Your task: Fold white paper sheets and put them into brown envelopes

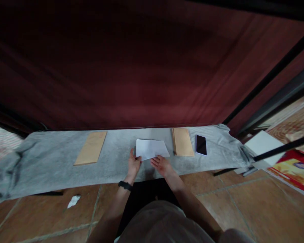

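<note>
A white sheet of paper [151,148], seemingly folded, lies in front of me over the grey cloth. My left hand [133,164] grips its near left corner, with the thumb on top and the fingers at the left edge. At the near edge, my right hand [161,164] has its fingers together on the paper; its thumb is hard to make out. A stack of brown envelopes [183,141] lies just right of the paper. Farther left, a single flat brown envelope [91,148] rests at a slant.
A phone [201,145] with a dark screen lies right of the envelope stack. Grey cloth [58,158] covers the narrow table, backed by a dark red panel [131,84]. A red and yellow box [296,170] stands at the right. Crumpled white paper [73,201] is on the tiled floor.
</note>
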`<state>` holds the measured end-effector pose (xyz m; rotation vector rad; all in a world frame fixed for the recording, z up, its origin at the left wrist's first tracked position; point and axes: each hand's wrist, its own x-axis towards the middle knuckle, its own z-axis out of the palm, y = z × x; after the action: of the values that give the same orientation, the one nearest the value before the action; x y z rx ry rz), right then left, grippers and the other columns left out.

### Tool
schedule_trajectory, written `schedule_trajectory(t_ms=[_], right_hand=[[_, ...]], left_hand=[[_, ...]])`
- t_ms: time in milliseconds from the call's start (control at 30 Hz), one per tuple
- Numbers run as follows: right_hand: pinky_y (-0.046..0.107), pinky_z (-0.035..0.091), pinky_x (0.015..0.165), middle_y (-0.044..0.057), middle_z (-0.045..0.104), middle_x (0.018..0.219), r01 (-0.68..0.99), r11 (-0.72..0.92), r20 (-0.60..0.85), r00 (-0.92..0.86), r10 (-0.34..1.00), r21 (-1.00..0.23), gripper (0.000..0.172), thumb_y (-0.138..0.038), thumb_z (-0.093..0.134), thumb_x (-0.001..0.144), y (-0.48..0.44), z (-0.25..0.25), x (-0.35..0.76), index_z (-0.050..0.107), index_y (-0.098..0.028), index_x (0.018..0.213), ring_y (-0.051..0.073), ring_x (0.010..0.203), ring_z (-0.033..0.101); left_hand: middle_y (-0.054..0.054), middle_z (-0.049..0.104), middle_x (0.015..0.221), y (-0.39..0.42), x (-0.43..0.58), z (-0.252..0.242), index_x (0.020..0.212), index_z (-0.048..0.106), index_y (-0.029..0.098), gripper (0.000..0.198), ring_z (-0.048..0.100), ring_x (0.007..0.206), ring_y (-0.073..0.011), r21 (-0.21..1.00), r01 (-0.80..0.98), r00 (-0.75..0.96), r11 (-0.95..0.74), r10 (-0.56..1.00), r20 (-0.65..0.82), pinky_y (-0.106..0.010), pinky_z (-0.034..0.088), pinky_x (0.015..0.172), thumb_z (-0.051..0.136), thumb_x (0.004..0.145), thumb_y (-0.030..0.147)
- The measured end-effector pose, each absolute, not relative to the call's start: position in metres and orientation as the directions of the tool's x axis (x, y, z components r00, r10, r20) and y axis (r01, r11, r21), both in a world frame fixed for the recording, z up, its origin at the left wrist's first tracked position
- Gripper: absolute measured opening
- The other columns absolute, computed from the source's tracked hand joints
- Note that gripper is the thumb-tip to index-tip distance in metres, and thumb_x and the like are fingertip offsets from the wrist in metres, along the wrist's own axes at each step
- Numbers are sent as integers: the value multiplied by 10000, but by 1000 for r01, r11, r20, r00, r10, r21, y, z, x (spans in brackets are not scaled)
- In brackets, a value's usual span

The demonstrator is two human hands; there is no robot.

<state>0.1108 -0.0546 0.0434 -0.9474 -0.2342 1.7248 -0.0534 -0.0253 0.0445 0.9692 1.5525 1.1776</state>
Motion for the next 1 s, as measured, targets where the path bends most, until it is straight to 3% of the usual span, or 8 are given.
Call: schedule_trajectory(t_ms=[67, 133, 233, 300, 400, 500, 633, 1000], right_hand=[[380, 573, 800, 93, 761, 869, -589, -564, -521, -265, 811, -579, 110, -284, 602, 834, -67, 35, 118, 654, -187, 831, 198, 773, 724], [383, 568, 808, 124, 765, 947, -482, -587, -505, -304, 808, -650, 208, -325, 607, 833, -74, 30, 123, 696, -157, 919, 206, 802, 726], [403, 560, 871, 113, 763, 1010, -281, -354, -350, -67, 934, -892, 307, -409, 580, 869, -75, 26, 123, 715, -176, 1017, 229, 894, 720], [430, 515, 997, 109, 740, 1145, 26, -120, -118, 79, 990, -992, 335, -396, 528, 916, -70, 23, 120, 708, -200, 1118, 246, 1068, 685], [457, 363, 1173, 111, 584, 1433, 507, 152, 177, 2, 984, -849, 416, -305, 452, 976, -66, 18, 115, 603, -199, 1349, 233, 1356, 509], [521, 266, 1218, 104, 461, 1541, 765, 270, 220, -171, 960, -584, 463, -277, 432, 1005, -71, 11, 111, 500, -200, 1457, 251, 1459, 379], [560, 200, 1230, 134, 428, 1551, 850, 353, 180, -305, 935, -392, 520, -234, 519, 962, -78, 6, 110, 478, -172, 1476, 308, 1481, 332], [580, 177, 1226, 86, 499, 1516, 839, 378, 199, -324, 925, -391, 440, -358, 493, 1009, -84, 3, 120, 525, -234, 1430, 284, 1462, 364]], left_hand=[[-10, 698, 815, -26, -62, 41, 1468, 397, 168, 699, 645, 615, -156, 951, 225, -254, 213, 955, -154, -266, 530, 605, 600, 801, 114], [-57, 724, 944, -28, -70, 39, 1442, 444, 167, 651, 686, 764, -190, 891, 409, -240, 199, 965, -106, -297, 547, 726, 582, 808, 111], [-106, 717, 1066, -38, -73, 37, 1462, 428, 162, 614, 689, 924, -236, 714, 662, -221, 230, 969, -107, -350, 530, 851, 548, 860, 155], [-136, 692, 1137, -47, -69, 37, 1469, 429, 156, 586, 675, 990, -260, 598, 768, -225, 231, 971, -85, -388, 515, 898, 524, 892, 195], [-186, 602, 1308, -59, -58, 38, 1455, 467, 152, 531, 579, 1206, -319, 451, 881, -220, 145, 969, 117, -481, 447, 1018, 478, 931, 233], [-167, 475, 1498, -62, -43, 34, 1476, 457, 185, 505, 368, 1435, -326, 411, 907, -31, -98, 954, 297, -532, 317, 1149, 409, 980, 267], [-114, 436, 1560, -50, -21, 18, 1489, 448, 193, 508, 287, 1500, -272, 452, 792, 342, -411, 911, 229, -510, 258, 1209, 352, 1014, 349], [-86, 402, 1582, 0, -28, 7, 1515, 421, 185, 547, 272, 1509, -248, 335, 833, 426, -440, 897, 119, -478, 206, 1233, 300, 1024, 395]])
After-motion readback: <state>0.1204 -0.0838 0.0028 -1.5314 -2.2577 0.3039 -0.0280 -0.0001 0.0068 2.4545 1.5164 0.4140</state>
